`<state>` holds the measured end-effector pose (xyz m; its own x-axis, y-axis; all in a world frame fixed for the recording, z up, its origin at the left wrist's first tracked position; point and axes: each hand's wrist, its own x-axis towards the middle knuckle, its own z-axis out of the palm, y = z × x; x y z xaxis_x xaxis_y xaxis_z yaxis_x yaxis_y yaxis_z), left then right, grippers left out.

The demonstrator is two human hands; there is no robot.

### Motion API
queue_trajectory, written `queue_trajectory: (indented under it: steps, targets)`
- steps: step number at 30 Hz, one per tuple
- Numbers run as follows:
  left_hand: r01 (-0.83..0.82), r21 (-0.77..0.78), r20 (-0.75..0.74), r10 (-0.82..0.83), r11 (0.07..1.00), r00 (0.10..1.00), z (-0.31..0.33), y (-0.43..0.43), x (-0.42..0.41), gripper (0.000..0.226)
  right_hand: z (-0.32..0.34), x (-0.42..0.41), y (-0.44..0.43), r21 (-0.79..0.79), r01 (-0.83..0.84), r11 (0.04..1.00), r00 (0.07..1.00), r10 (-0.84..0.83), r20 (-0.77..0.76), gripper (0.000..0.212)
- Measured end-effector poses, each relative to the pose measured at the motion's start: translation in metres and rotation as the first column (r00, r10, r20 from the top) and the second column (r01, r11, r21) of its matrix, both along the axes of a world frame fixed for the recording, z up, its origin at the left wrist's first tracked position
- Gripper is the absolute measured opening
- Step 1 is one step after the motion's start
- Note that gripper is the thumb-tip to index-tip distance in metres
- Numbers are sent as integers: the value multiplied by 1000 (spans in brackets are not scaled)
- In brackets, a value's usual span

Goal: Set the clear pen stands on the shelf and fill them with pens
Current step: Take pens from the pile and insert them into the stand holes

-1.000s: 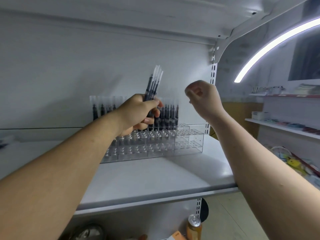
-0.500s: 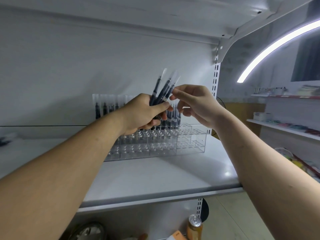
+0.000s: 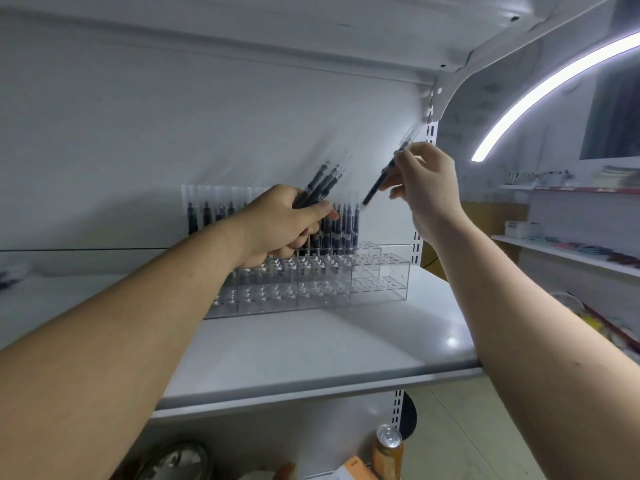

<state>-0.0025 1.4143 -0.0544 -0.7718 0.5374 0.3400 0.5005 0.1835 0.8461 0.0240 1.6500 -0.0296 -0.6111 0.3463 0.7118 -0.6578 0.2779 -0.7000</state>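
Observation:
Clear stepped pen stands (image 3: 377, 278) sit side by side on the white shelf (image 3: 311, 355), against the back wall. Several dark pens (image 3: 346, 226) stand upright in the back row. My left hand (image 3: 280, 223) grips a bundle of dark pens (image 3: 320, 187) above the stands, tips pointing up and right. My right hand (image 3: 426, 185) pinches a single dark pen (image 3: 379, 183), held tilted in the air to the right of the bundle. The front rows of holes on the right look unfilled.
A slotted upright (image 3: 427, 168) bounds the shelf on the right. Below the shelf stand a drink can (image 3: 388, 448) and a round metal object (image 3: 176, 462). Further shelves with goods (image 3: 568, 251) run along the right wall under a curved light strip (image 3: 554, 84).
My right hand reached to the bundle in my left hand, pinched one pen and drew it out up and to the right. My left hand stayed above the stands.

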Motion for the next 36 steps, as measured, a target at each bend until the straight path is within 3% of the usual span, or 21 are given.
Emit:
queue_trajectory:
  steps: [3, 7, 13, 20, 26, 36]
  targets:
    - [6, 11, 8, -6, 1000, 1000, 1, -1, -1, 28, -7, -4, 4, 330, 203, 922, 974, -226, 32, 9]
    - [1, 19, 15, -2, 1000, 1000, 2, 0, 1, 30, -14, -6, 2, 484, 184, 856, 958, -265, 104, 4]
    - [-2, 81, 64, -3, 997, 998, 3, 0, -1, 24, -15, -3, -2, 504, 130, 854, 960, -236, 151, 7]
    - [-1, 113, -24, 4, 994, 1000, 3, 1, -4, 26, -15, -2, -1, 550, 123, 826, 950, -259, 176, 4]
    - [-10, 71, -112, 18, 997, 994, 1, 0, -4, 25, -21, 2, -3, 652, -6, 758, 923, -248, 296, 6]
    - [-46, -11, -262, 41, 999, 964, -1, 0, -3, 23, -20, -3, 0, 630, -4, 776, 896, -276, 346, 12]
